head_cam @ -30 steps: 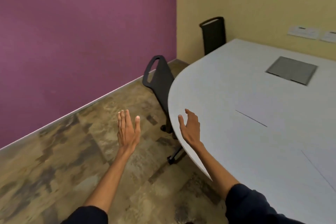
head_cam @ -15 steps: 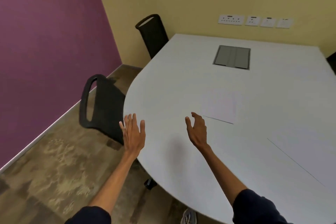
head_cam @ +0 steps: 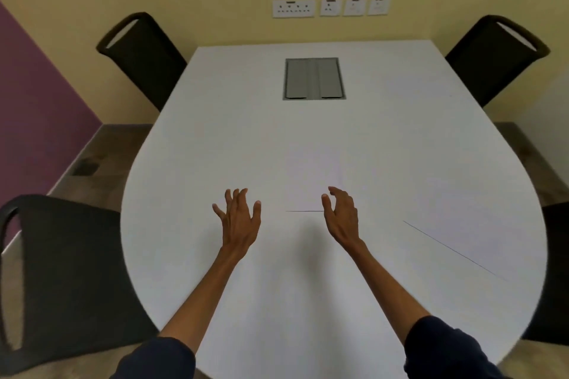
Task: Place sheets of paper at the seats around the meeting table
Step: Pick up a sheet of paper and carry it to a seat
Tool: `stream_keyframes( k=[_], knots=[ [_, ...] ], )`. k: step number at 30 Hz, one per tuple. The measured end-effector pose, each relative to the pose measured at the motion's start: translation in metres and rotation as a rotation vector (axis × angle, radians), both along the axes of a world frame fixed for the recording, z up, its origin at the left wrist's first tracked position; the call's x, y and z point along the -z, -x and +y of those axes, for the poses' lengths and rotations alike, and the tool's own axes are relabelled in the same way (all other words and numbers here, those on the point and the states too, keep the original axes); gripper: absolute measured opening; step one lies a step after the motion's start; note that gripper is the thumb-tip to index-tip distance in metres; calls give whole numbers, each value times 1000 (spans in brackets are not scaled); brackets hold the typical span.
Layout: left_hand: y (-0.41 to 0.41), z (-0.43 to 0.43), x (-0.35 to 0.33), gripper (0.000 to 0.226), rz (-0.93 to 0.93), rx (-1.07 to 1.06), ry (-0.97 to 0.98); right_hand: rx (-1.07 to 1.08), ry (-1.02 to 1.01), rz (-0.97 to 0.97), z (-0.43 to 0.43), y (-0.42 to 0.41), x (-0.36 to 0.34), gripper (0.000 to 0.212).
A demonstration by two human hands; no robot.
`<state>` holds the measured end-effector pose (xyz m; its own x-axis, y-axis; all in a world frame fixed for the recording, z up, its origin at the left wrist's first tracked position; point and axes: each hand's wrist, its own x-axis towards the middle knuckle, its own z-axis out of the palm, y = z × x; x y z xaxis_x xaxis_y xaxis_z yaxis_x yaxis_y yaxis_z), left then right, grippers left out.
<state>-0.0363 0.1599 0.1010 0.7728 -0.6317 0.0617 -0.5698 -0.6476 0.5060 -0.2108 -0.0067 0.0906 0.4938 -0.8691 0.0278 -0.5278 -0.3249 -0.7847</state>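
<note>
4 chairs (head_cam: 147,61) are ringing the counter (head_cam: 215,132); the sheet (head_cam: 314,175) lying on it is pointing its long axis at the grey hatch (head_cam: 314,78) beyond. We are holding left hand (head_cam: 238,218) and right hand (head_cam: 341,215) released, flanking its near edge.

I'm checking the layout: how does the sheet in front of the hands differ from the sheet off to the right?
The centre sheet lies square, its near edge level; the right sheet lies turned, its near edge slanting. The centre sheet is just by the right hand; the right sheet lies apart from it, nearer the rim of the table. Both are white and flat.
</note>
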Motion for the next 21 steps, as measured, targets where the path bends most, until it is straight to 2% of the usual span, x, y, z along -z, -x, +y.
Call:
stream_keyframes(
  k=[3,7,9,15,18,21],
  knots=[
    [-16,-37,20,45,-4,79,-49,46,19,49,-27,-3,9,41],
    [-31,-78,30,30,186,94,-27,109,-3,130,-61,-13,24,41],
    [-43,-97,35,27,191,107,-47,135,-37,166,-76,-23,33,42],
    [-73,-150,64,24,232,81,-236,167,-143,321,-110,-51,70,53],
    [-81,-169,87,29,306,79,-317,182,-179,403,-124,-59,90,63],
    [-81,-184,111,33,304,78,-394,212,-191,464,-134,-67,109,74]
  ],
)
